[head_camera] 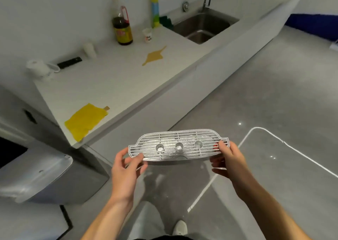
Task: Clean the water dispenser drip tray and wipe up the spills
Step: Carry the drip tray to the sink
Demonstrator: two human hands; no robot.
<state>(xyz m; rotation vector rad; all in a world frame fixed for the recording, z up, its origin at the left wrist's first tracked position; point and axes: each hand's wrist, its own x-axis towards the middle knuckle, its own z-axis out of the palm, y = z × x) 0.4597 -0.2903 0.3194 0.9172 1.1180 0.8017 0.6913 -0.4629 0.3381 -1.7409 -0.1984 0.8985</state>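
Observation:
I hold the silver slatted drip tray (178, 145) level over the floor, away from the counter. My left hand (126, 168) pinches its left end and my right hand (227, 160) grips its right end. The tray has three round cups in a row and looks wet. A yellow cloth (85, 120) lies at the near corner of the white counter (113, 82). A brownish-yellow spill (154, 56) spreads on the counter further back. The water dispenser (38, 177) stands at the left, below the counter's end.
A steel sink (203, 27) with a tap is set into the far counter. Beside it stand a dark sauce bottle (123, 29), a yellow and blue cleaner bottle (155, 9), a green sponge (166, 21) and a paper cup (147, 35). A white kettle (39, 69) sits at the left.

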